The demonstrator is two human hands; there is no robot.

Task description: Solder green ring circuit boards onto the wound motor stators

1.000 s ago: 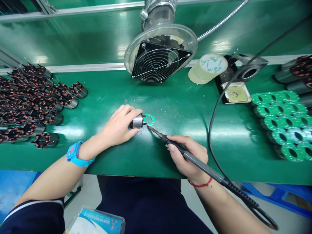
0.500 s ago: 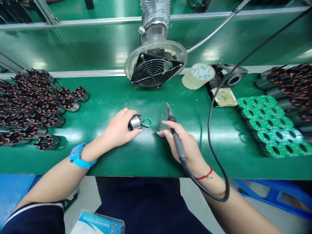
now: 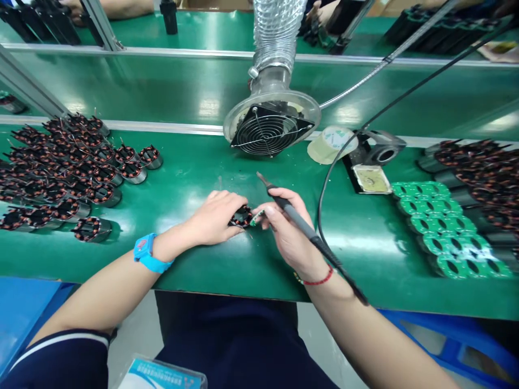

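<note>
My left hand [image 3: 214,217] is closed round a small wound motor stator [image 3: 242,216] just above the green bench [image 3: 259,254]. My right hand [image 3: 288,227] carries a soldering iron [image 3: 292,212] across its palm, tip pointing up and away to the left. Its fingertips pinch the green ring circuit board [image 3: 257,218] that hangs at the stator's end. Both hands meet at the bench's middle.
Several wound stators [image 3: 68,167] lie in rows at the left. Green ring boards [image 3: 441,227] and more stators [image 3: 470,156] lie at the right. A fume fan [image 3: 270,128] on a duct, a tape roll [image 3: 331,143] and an iron stand [image 3: 375,162] sit behind. Another person's hand shows at the top.
The iron's tip lifted off the board and swung up. My right hand moved left to the board, and my left hand turned the stator so its windings face me.
</note>
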